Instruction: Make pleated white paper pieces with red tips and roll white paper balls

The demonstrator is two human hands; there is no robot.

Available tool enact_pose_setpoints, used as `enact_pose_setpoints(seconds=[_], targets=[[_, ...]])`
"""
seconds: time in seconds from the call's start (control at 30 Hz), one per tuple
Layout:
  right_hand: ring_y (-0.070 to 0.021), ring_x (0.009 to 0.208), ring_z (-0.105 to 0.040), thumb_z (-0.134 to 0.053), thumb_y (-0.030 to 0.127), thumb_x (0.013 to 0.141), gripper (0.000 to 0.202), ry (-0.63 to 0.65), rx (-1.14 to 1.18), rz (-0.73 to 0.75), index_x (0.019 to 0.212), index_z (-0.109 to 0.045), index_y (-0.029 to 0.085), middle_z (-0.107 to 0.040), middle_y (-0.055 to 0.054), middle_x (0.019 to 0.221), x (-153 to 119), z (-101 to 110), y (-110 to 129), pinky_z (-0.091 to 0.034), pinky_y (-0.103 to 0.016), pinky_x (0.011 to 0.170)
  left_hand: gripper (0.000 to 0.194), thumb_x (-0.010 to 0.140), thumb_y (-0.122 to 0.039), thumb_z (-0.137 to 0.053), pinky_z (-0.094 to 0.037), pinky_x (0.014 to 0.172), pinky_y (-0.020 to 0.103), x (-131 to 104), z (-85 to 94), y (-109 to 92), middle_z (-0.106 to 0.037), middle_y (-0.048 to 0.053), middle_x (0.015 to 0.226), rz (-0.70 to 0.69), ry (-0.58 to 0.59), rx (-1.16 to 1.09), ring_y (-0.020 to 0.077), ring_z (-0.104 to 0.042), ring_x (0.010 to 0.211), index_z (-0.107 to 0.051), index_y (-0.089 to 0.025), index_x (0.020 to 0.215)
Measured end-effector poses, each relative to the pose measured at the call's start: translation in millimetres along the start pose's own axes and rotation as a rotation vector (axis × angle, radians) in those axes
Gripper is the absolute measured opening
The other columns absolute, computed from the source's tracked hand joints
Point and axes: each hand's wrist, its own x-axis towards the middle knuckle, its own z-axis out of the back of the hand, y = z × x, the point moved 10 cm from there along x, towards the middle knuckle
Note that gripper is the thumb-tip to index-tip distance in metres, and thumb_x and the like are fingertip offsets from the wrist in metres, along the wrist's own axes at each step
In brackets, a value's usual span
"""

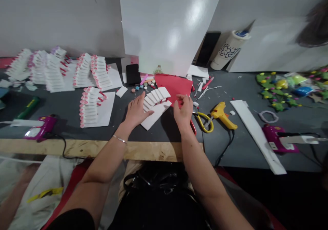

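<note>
My left hand (137, 111) lies with its fingers spread at the left side of a fan of white strips (156, 97). The strips sit on a white sheet (153, 118), and small dark red pieces show along their lower right edge. To the right, my right hand (183, 110) is bent over the lower edge of a red sheet (173, 85). Its fingers are curled, and what they hold, if anything, is too small to make out. Yellow-handled scissors (205, 122) lie just right of my right hand, beside a yellow glue gun (222, 115).
Several strip fans with pink tips (88, 107) stand at the left. A black phone (133, 74) and coloured balls (145, 86) lie behind my left hand. A long white strip (258, 136), a purple power block (276, 139) and a white cup (228, 51) are at the right.
</note>
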Motion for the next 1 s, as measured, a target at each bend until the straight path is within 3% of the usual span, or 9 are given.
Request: enact_pose_setpoints(seconds=[0.2, 0.4, 0.53, 0.63, 0.73, 0.83, 0.9, 1.0], targets=[[-0.0198, 0.080, -0.061, -0.046, 0.024, 0.085, 0.023, 0.108, 0.047, -0.108, 0.101, -0.061, 0.018, -0.067, -0.009, 0.094, -3, -10, -7, -0.047, -0.035, 0.079, 0.085, 0.083, -0.037, -0.068, -0.038, 0.109, 0.053, 1, 2.8, 11, -0.049, 0.020, 0.148, 0.065, -0.021, -0.036, 0.0370, -0.046, 0.135, -0.027, -0.016, 0.154], [-0.0230, 0.076, -0.066, -0.051, 0.041, 0.088, 0.023, 0.352, -0.009, -0.158, 0.089, -0.062, 0.021, -0.071, -0.007, 0.080, -16, -36, -6, -0.048, -0.035, 0.073, 0.086, 0.079, -0.032, -0.070, -0.040, 0.110, 0.052, 2, 15.7, 23, -0.046, 0.021, 0.149, 0.107, -0.214, -0.219, 0.0375, -0.044, 0.137, -0.029, -0.016, 0.153], [-0.0209, 0.073, -0.067, -0.061, 0.054, 0.082, 0.033, 0.470, 0.225, -0.231, 0.090, -0.060, 0.022, -0.071, -0.004, 0.079, -30, -60, -6, -0.051, -0.034, 0.070, 0.090, 0.075, -0.034, -0.075, -0.038, 0.112, 0.051, -1, 15.8, 29, -0.042, 0.022, 0.151, 0.099, -0.322, -0.361, 0.0369, -0.043, 0.138, -0.030, -0.016, 0.151], [-0.0183, 0.068, -0.065, -0.066, 0.053, 0.075, 0.037, 0.539, 0.444, -0.336, 0.095, -0.057, 0.023, -0.069, -0.001, 0.078, -39, -77, -9, -0.052, -0.032, 0.064, 0.096, 0.069, -0.037, -0.080, -0.039, 0.111, 0.051, -2, 13.2, 28, -0.046, 0.022, 0.147, 0.072, -0.353, -0.455, 0.0373, -0.047, 0.134, -0.033, -0.015, 0.150], [-0.0171, 0.067, -0.062, -0.064, 0.050, 0.074, 0.036, 0.496, 0.572, -0.421, 0.096, -0.057, 0.023, -0.068, 0.001, 0.077, -37, -76, -15, -0.051, -0.030, 0.060, 0.092, 0.069, -0.040, -0.080, -0.045, 0.104, 0.048, -1, 11.2, 32, -0.056, 0.019, 0.136, 0.083, -0.345, -0.637, 0.0338, -0.056, 0.123, -0.038, -0.016, 0.147], [-0.0179, 0.074, -0.062, -0.059, 0.047, 0.076, 0.035, 0.408, 0.561, -0.440, 0.100, -0.063, 0.022, -0.070, 0.000, 0.082, -27, -61, -20, -0.050, -0.030, 0.067, 0.061, 0.083, -0.045, -0.067, -0.054, 0.089, 0.038, 1, 9.7, 46, -0.064, 0.015, 0.125, 0.189, -0.335, -0.917, 0.0260, -0.065, 0.108, -0.052, -0.018, 0.136], [-0.0192, 0.082, -0.063, -0.057, 0.046, 0.076, 0.037, 0.361, 0.532, -0.452, 0.102, -0.067, 0.021, -0.072, -0.002, 0.091, -21, -51, -22, -0.049, -0.031, 0.074, 0.045, 0.089, -0.047, -0.059, -0.055, 0.075, 0.030, 3, 2.0, 54, -0.068, 0.013, 0.116, 0.291, -0.264, -1.120, 0.0218, -0.068, 0.096, -0.062, -0.018, 0.123], [-0.0209, 0.088, -0.064, -0.058, 0.046, 0.075, 0.040, 0.327, 0.539, -0.496, 0.102, -0.071, 0.020, -0.074, -0.003, 0.098, -18, -44, -23, -0.049, -0.031, 0.077, 0.033, 0.088, -0.043, -0.063, -0.050, 0.056, 0.023, 4, -11.8, 56, -0.072, 0.009, 0.097, 0.420, -0.119, -1.342, 0.0164, -0.067, 0.075, -0.069, -0.016, 0.106]])
